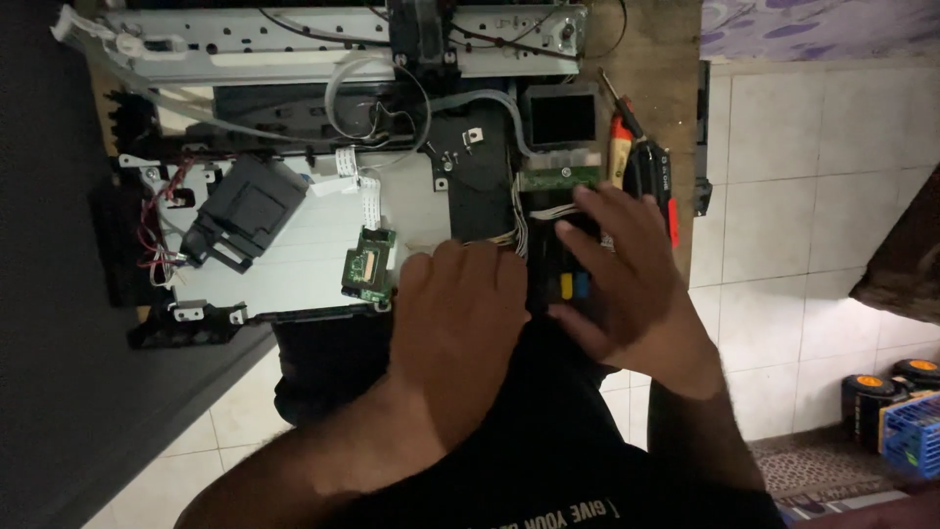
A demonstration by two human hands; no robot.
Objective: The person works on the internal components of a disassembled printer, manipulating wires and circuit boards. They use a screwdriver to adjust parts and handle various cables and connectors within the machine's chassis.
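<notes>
Two bare hands rest on an opened printer chassis lying on a wooden bench, at its near right corner. The left hand lies flat, palm down with fingers together, gripping nothing, just beside a small green circuit board. The right hand spreads its fingers wide over a black ink-cartridge block with yellow and blue tabs, touching it without closing on it. Behind the block sit a second green board and a dark square pad. A red-handled screwdriver lies at the bench's right edge. White floor tiles stretch to the right.
</notes>
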